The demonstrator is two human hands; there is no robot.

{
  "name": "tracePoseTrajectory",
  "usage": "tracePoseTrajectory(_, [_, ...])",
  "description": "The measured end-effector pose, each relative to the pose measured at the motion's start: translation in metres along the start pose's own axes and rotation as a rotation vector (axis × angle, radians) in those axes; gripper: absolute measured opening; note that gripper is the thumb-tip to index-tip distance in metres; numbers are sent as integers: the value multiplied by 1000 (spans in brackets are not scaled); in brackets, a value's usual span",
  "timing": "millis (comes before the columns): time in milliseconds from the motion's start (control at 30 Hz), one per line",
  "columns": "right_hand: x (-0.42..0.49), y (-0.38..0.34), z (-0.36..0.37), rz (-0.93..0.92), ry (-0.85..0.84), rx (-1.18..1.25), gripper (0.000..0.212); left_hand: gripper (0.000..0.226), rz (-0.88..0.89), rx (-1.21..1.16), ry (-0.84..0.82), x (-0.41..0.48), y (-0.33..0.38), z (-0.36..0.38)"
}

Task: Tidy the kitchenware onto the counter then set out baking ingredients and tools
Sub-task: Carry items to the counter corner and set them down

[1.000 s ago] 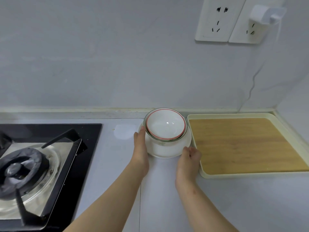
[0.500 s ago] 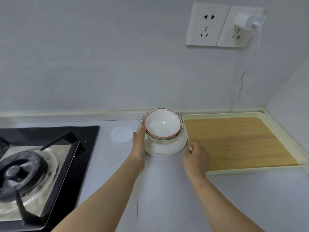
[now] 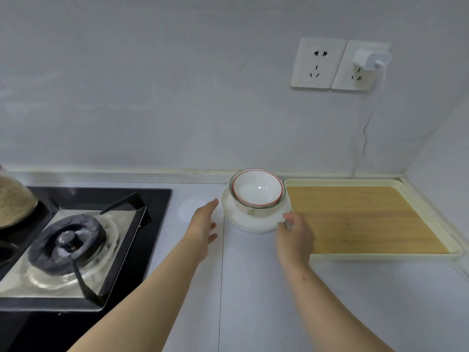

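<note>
A white bowl with a red rim [image 3: 257,191] sits nested in a glass-like bowl, stacked on white plates [image 3: 250,223] on the grey counter [image 3: 253,288] near the back wall. My left hand [image 3: 203,224] hovers just left of the stack, fingers straight and spread, a small gap from the plate rim. My right hand [image 3: 294,237] is at the stack's right front, with thumb and forefinger curled on the plate rim.
A black gas stove [image 3: 76,245] fills the left side, with a brownish pot [image 3: 12,201] at its far left edge. A cream tray holding a bamboo board [image 3: 355,217] lies right of the stack. Wall sockets with a plugged charger [image 3: 368,59] and its cable hang above.
My left hand has come off the stack's left side and drawn back to the left, fingers opened. My right hand stays at the right rim. The stack has not moved on the counter.
</note>
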State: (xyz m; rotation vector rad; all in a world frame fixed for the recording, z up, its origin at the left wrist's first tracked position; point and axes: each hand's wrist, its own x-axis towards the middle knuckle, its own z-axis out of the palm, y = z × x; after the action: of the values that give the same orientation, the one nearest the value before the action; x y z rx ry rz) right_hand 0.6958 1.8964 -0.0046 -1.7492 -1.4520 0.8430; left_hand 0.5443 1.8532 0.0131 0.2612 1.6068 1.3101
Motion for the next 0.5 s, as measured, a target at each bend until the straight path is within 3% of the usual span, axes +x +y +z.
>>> tracePoseTrajectory(133, [-32, -29, -1, 11, -100, 209, 25, 28, 31, -16, 51, -36, 1, -25])
tracePoseTrajectory(267, [-77, -64, 10, 77, -339, 470, 12, 12, 94, -72, 101, -69, -2, -61])
tracePoseTrajectory(500, [-169, -100, 60, 33, -767, 466, 15, 10, 203, -174, 342, -127, -16, -147])
